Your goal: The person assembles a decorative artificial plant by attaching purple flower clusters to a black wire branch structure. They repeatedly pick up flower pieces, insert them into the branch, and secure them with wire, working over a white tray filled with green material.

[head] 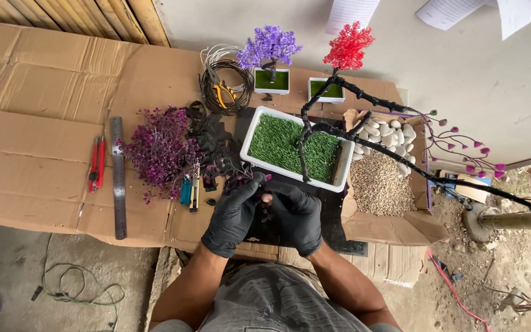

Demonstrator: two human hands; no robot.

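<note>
1. I am watching my left hand (233,212) and right hand (295,215), both in black gloves, meeting just in front of the white tray (250,161).
2. Both grips are pinching a small purple sprig (265,195) between the fingertips, over the black mat (333,230).
3. A black wire tree (333,129) is standing in the tray's green turf.
4. Purple foliage (158,150), a steel ruler (118,178) and red cutters (96,163) are lying on the cardboard-covered table (32,92) to the left.
</note>
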